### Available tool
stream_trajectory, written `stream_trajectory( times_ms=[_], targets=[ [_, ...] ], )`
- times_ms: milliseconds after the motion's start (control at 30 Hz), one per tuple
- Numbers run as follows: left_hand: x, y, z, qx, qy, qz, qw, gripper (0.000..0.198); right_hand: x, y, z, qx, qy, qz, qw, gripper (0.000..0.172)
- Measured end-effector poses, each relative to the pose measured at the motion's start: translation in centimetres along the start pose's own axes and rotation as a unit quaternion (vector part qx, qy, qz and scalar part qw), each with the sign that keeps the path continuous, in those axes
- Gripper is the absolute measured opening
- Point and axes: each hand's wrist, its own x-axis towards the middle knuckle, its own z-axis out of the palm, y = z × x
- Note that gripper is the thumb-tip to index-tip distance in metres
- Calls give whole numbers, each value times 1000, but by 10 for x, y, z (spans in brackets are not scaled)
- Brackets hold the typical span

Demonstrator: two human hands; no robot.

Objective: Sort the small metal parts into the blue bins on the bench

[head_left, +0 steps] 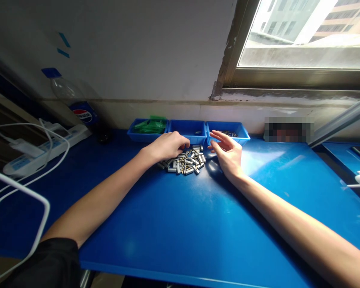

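Note:
A heap of small silver metal pieces with thin brass-coloured pins (187,162) lies on the blue table in front of the trays. Over the heap's back left side is my left hand (168,145), palm down with its fingers curled toward the pieces. What its fingertips pinch, if anything, is hidden. My right hand (229,154) hovers at the right of the heap, in front of the right tray compartment. Its thumb and fingers are apart and no object shows between them.
Three joined blue trays (187,138) stand by the wall: green plastic bags (150,125) at left, a small piece in the middle, small dark parts (228,134) at right. A Pepsi bottle (84,114), power strip (48,150) and white cables (45,200) are at left.

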Motion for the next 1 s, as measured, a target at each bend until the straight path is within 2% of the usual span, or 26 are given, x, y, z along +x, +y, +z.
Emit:
stream_trajectory(
  times_ms=[167,433,533,667,800,900,1000],
  targets=[
    [2,5,5,33,-5,0,999,30,-3,-8,2,3,-23,5,1000,28],
    [1,8,2,25,2,14,1000,33,-2,-8,3,5,-33,17,999,26],
    [3,6,2,-1,27,31,999,34,-2,-7,3,0,-37,14,999,23],
    [3,5,-2,-64,92,57,992,36,-2,-8,3,8,-36,16,999,21],
    [2,12,-6,-207,161,54,964,25,-3,-9,4,9,-57,27,998,20],
    [3,19,-4,-318,197,12,927,24,-5,-12,5,13,-112,40,993,26],
    [6,20,1,-393,204,-20,897,29,-7,-14,4,36,-175,69,981,37]
  ],
)
